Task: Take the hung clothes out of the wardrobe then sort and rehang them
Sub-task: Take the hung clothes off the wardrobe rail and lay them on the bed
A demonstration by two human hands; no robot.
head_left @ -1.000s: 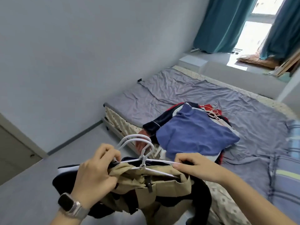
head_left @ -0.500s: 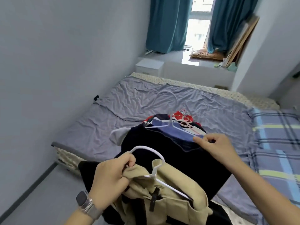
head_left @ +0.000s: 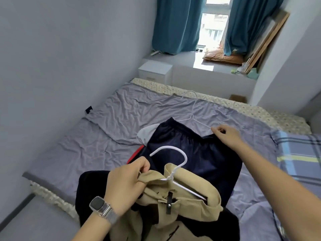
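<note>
The bed (head_left: 107,129), under a wrinkled grey sheet, fills the middle of the room; teal curtains (head_left: 175,26) hang past its far end, and a plaid blanket (head_left: 298,153) lies on its right side. Spread on the bed's middle is a dark navy garment (head_left: 205,153), its waistband toward the far end, with a thin white hanger (head_left: 192,117) lying on the sheet just beyond that waistband; the right hand (head_left: 225,134) has its fingers curled in a pinch on that hanger's near arm at the garment's upper right corner. Off the bed's near edge, the tan jacket (head_left: 182,202) hangs on a second white hanger (head_left: 173,164), partly over the navy garment; the left hand (head_left: 126,183), wearing a watch (head_left: 99,205), grips the jacket's collar and the hanger's left arm with fingers closed round them.
</note>
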